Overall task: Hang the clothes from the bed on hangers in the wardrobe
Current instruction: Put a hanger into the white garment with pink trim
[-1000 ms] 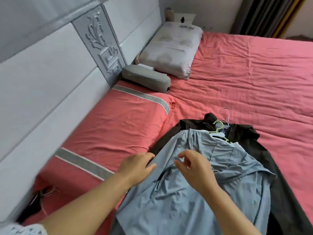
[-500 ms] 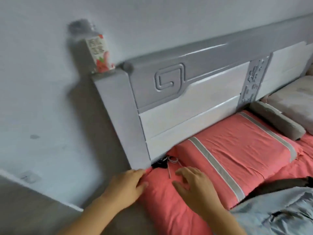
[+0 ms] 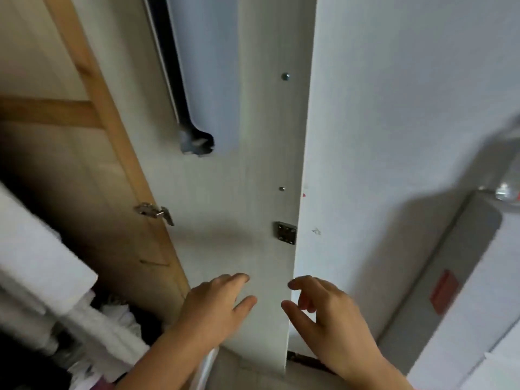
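Note:
I face the open wardrobe, whose white side panel (image 3: 253,178) runs up the middle of the view. A pale blue-grey garment (image 3: 209,66) hangs inside at the top, with a dark one (image 3: 176,88) pressed against its left side. My left hand (image 3: 216,305) and my right hand (image 3: 326,313) are raised in front of the panel's lower part, a small gap between them. Both hold nothing, and their fingers are loosely spread and slightly bent. The clothes on the bed and the hangers are out of view.
The wardrobe door (image 3: 92,192), with a wood-coloured frame and a metal hinge (image 3: 154,212), stands open at the left. White folded bedding (image 3: 42,263) fills the lower left. At the right are the wall (image 3: 394,108), the grey headboard post (image 3: 450,263) and a bottle (image 3: 509,190).
My view has swung from the bed and its blue shirt, past the headboard, to the wardrobe. Both hands left the clothes and now hover empty before the side panel.

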Tool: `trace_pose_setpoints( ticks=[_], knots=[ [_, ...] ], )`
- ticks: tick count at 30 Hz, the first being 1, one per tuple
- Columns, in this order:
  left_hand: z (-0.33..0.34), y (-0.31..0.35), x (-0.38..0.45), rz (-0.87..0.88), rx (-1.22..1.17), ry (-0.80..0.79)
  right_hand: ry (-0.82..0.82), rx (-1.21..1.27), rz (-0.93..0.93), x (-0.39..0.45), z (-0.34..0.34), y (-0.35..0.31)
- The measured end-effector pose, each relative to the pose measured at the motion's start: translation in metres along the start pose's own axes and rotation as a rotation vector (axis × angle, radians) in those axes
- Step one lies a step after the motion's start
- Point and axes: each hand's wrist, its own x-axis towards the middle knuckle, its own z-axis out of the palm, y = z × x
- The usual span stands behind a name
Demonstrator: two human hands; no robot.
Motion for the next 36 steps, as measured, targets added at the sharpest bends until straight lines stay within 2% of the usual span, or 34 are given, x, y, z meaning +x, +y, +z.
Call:
trace_pose_setpoints(
  ticks=[8,11,17,20,26,31,36],
  knots=[
    [-0.082,-0.082,-0.035,-0.361,0.087,0.246,-0.166,0.168,-0.388,0.109,0.050,-0.079],
    [-0.111,-0.100,-0.055,-0.486,0.125,0.346,-0.198,0.232,-0.477,0.144,0.059,-0.109],
    [-0.192,-0.125,-0.081,-0.638,0.350,0.568,-0.147,0.384,-0.617,0.194,0.060,-0.198],
    [-0.240,-0.130,-0.083,-0.617,0.449,0.680,-0.149,0.443,-0.649,0.222,0.051,-0.249],
    [-0.360,-0.143,-0.076,-0.397,0.590,1.012,0.086,0.698,-0.706,0.286,0.024,-0.349],
    [-0.466,-0.169,-0.066,-0.243,0.702,1.099,0.273,0.814,-0.697,0.340,0.001,-0.422],
    [-0.540,-0.200,-0.055,-0.327,0.834,0.983,0.306,0.847,-0.701,0.383,-0.015,-0.486]
  ],
)
